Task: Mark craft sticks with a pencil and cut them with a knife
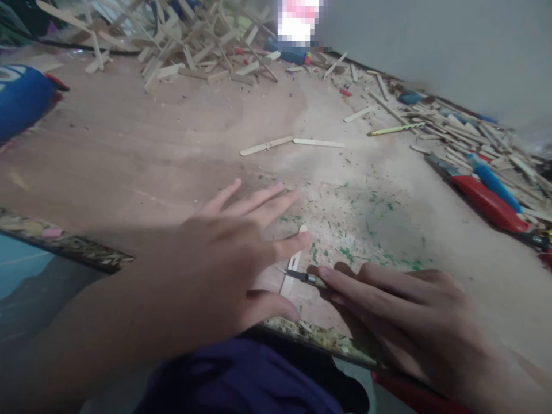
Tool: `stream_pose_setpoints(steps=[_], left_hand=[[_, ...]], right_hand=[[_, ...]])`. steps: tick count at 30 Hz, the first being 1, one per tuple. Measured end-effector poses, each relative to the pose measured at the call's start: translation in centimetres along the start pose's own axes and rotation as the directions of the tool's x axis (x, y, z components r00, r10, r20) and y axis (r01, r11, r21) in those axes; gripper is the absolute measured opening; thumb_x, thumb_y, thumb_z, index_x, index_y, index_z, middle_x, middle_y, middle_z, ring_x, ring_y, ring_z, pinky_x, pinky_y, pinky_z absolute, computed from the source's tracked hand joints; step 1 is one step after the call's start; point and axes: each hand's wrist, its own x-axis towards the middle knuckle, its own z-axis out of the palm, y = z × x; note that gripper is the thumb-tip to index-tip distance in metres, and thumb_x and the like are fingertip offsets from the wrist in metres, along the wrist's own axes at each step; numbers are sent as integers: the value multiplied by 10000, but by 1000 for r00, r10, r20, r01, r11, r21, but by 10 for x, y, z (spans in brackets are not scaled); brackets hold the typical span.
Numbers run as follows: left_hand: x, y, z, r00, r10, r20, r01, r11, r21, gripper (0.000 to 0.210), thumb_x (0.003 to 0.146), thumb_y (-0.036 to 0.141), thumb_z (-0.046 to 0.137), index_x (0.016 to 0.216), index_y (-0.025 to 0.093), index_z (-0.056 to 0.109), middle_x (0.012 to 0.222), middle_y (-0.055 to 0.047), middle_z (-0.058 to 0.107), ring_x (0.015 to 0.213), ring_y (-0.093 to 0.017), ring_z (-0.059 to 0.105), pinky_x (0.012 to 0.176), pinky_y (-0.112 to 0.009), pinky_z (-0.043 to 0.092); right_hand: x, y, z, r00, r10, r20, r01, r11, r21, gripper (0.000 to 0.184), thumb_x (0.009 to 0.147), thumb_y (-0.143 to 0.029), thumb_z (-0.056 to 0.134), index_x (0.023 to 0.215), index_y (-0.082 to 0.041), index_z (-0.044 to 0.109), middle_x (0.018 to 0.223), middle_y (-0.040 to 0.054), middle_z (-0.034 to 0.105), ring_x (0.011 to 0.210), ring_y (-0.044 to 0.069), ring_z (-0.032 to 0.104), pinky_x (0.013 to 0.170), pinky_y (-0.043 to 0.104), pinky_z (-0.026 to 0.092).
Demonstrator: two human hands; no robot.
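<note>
My left hand (237, 247) lies over the wooden board with its fingers spread. Its index fingertip presses on the upper end of a craft stick (295, 260), and the thumb rests near the stick's lower end. A narrow slot shows in the middle of that stick. In my right hand (409, 310) is a small craft knife (305, 278) with a metal collar and a pale handle, pinched between the fingers. Its blade lies across the stick just below the slot. The rear of the handle is hidden by my fingers.
Two craft sticks (267, 146) lie end to end farther back. Green shavings (347, 253) are scattered to the right. A red tool (489, 201), a drill bit (395, 129) and a stick pile line the right side. Loose sticks (194, 52) heap behind; a blue object (23, 100) sits left.
</note>
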Motion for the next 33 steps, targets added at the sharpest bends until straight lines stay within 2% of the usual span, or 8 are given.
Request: stream_pose_setpoints(steps=[6, 11, 17, 22, 26, 29, 31, 33], left_hand=[[-3, 1, 1, 999, -11, -38, 10, 1000, -5, 714, 956, 673, 774, 1548, 302, 626, 1762, -160, 441, 1670, -346, 380, 1325, -731, 332], [-6, 5, 0, 998, -3, -59, 1, 999, -34, 792, 943, 693, 781, 1523, 194, 577, 1734, -163, 490, 1663, -338, 394, 1381, -671, 274], [-3, -3, -7, 993, 64, -103, -64, 998, -2, 392, 1116, 323, 586, 1495, 227, 562, 1654, -80, 601, 1569, -243, 533, 1343, -530, 370], [-1, -5, -11, 993, 116, -38, -116, 993, -7, 417, 1105, 390, 617, 1489, 228, 592, 1627, -62, 634, 1582, -223, 518, 1372, -500, 343], [0, -1, -9, 993, 114, -24, -114, 994, -4, 450, 1071, 410, 687, 1466, 203, 624, 1575, -67, 676, 1544, -256, 563, 1346, -511, 399], [0, -1, -7, 992, 96, -84, -95, 995, 6, 349, 1127, 396, 589, 1410, 201, 651, 1503, -55, 718, 1488, -230, 609, 1331, -468, 404], [2, -3, -6, 985, 107, -133, -105, 994, 24, 274, 1162, 304, 500, 1354, 213, 673, 1477, -27, 731, 1456, -184, 624, 1330, -400, 375], [4, -6, -6, 973, 160, -167, -154, 987, 49, 312, 1170, 190, 411, 1306, 212, 691, 1470, -13, 734, 1439, -164, 627, 1321, -370, 357]], right_hand=[[-3, -3, -1, 998, 53, 17, -54, 995, 89, 269, 1129, -116, 532, 1355, -185, 659, 923, 4, 770, 619, 103, 712, 496, 256, 515], [-5, -2, -10, 997, 69, 22, -71, 988, 139, 276, 1138, -133, 513, 1354, -235, 651, 1017, 41, 824, 731, 154, 789, 546, 282, 591], [-7, 4, -15, 998, 38, 53, -45, 989, 143, 284, 1152, -132, 481, 1373, -201, 647, 990, 22, 816, 665, 104, 752, 505, 260, 523], [-6, 6, -17, 999, 39, 35, -41, 996, 78, 277, 1175, -150, 438, 1355, -190, 644, 1039, 19, 834, 726, 87, 780, 568, 237, 558], [-9, 9, -16, 997, 16, 74, -25, 992, 121, 315, 1151, -134, 486, 1427, -170, 633, 976, 20, 813, 640, 105, 735, 509, 260, 530], [-14, 12, -16, 997, 23, 78, -32, 992, 120, 344, 1155, -155, 472, 1462, -183, 627, 1001, 46, 819, 662, 148, 743, 496, 305, 523], [-16, 14, -17, 996, 21, 90, -31, 994, 105, 357, 1166, -170, 429, 1462, -199, 627, 1054, 70, 831, 692, 175, 756, 503, 334, 527], [-16, 15, -19, 994, 10, 109, -20, 996, 91, 366, 1169, -164, 399, 1455, -208, 623, 1082, 77, 835, 692, 176, 754, 521, 340, 538]])
